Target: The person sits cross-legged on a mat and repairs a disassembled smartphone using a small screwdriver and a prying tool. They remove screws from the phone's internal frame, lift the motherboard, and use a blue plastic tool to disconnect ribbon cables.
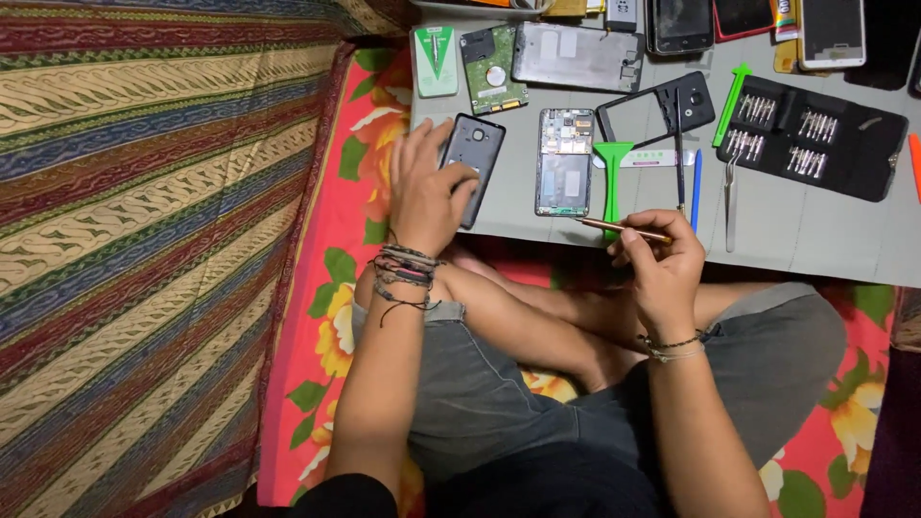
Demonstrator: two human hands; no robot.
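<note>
On table: left hand spread over phone back cover; right hand pinching screwdriver.

Green-white card package at table's far edge; dark phone screens beyond.

Dark grey phone back cover: lies flat on the grey tabletop near its left front corner, camera hole toward the far end, partly under your left hand. Slim bronze-coloured screwdriver: held nearly level in your right hand, tip pointing left.
</note>
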